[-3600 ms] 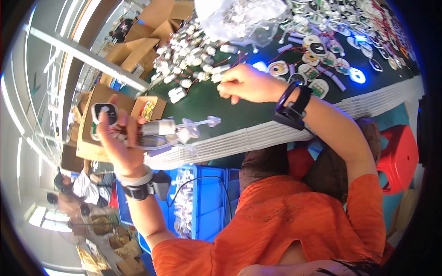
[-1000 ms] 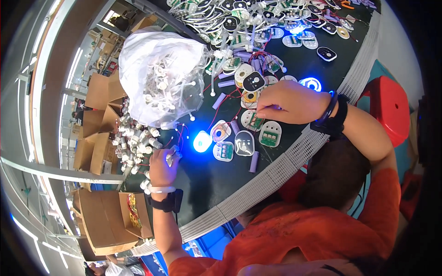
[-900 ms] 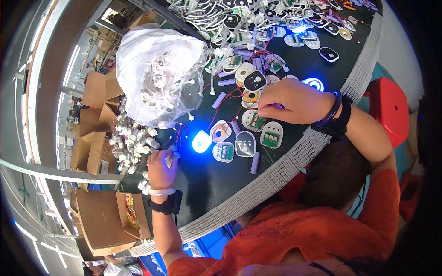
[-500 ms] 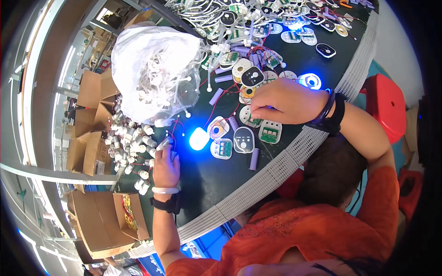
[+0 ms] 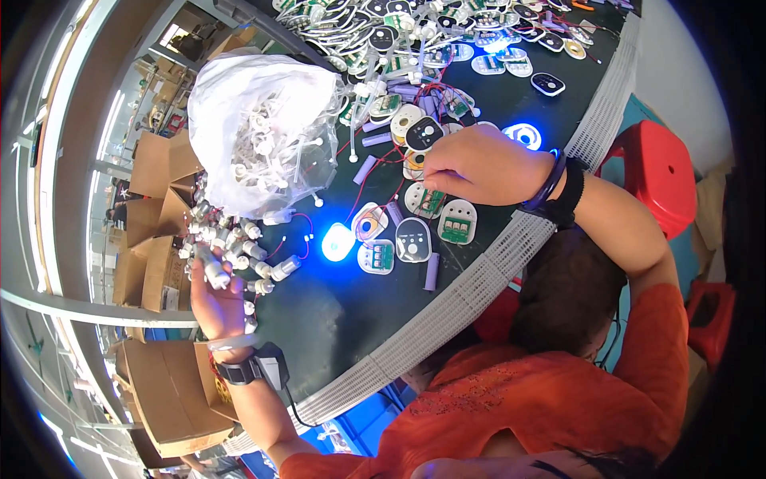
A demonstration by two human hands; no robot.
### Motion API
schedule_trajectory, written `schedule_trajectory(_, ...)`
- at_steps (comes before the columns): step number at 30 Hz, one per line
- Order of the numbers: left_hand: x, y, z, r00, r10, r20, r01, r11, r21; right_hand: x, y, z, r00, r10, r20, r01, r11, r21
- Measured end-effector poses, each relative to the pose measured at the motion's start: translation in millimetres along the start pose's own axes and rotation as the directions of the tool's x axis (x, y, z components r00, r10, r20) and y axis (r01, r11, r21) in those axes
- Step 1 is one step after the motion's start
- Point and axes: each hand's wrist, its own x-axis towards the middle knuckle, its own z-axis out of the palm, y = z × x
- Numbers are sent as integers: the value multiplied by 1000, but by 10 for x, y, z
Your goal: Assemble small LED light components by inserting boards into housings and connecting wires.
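A person in an orange top leans over a dark green surface (image 5: 343,311) with a ribbed white edge, seen from above through a fisheye lens.

The left hand (image 5: 214,297) is at the left rim of the surface, near a loose heap of small white cylindrical parts (image 5: 227,239). Its fingers are curled around one of these white cylinders (image 5: 211,270), gripping it. A dark wristband with a small box (image 5: 254,369) sits on that wrist.

The right hand (image 5: 479,164) rests farther right, fingers bent down onto a cluster of round white modules (image 5: 427,199) with small circuit boards showing. Whether the fingertips pinch anything cannot be told, since the hand covers them. A black band (image 5: 562,191) circles the right wrist.

Between the two hands, on the surface, lies a glowing blue light (image 5: 337,241), touching a round module with a coil of wire (image 5: 369,223). Just right of it lie a flat white piece with a green board (image 5: 377,255) and a dark oval-faced piece (image 5: 413,239). A pale purple cylinder (image 5: 432,271) lies near the surface's front edge.

Farther away, left of centre, stands a bulging clear plastic bag (image 5: 259,132) full of white parts. Beyond it the far surface is crowded with more round modules and wires (image 5: 431,40), and a second blue light (image 5: 523,134) glows just beyond the right hand.

Cardboard boxes (image 5: 159,168) stand below on the left. A red stool (image 5: 658,172) is at the right.
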Motion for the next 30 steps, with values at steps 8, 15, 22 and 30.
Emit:
schedule_trajectory(8, -352, -232, 695, 932, -183, 312, 28, 897, 442, 89, -397, 224, 917, -349, -195, 314, 931, -185)
schedule_trajectory(15, -608, -542, 1254, 715, -343, 610, 74, 904, 422, 100, -713, 403, 860, -494, -126, 393, 801, -452)
schedule_trajectory(22, 68, -353, 1422, 725, -292, 624, -156, 813, 561, 73, -431, 171, 971, -223, -82, 172, 898, -405)
schedule_trajectory(30, 1101, -930, 856, 755, 134, 642, -495, -526, 692, 143, -343, 110, 973, -40, -226, 20, 996, -88)
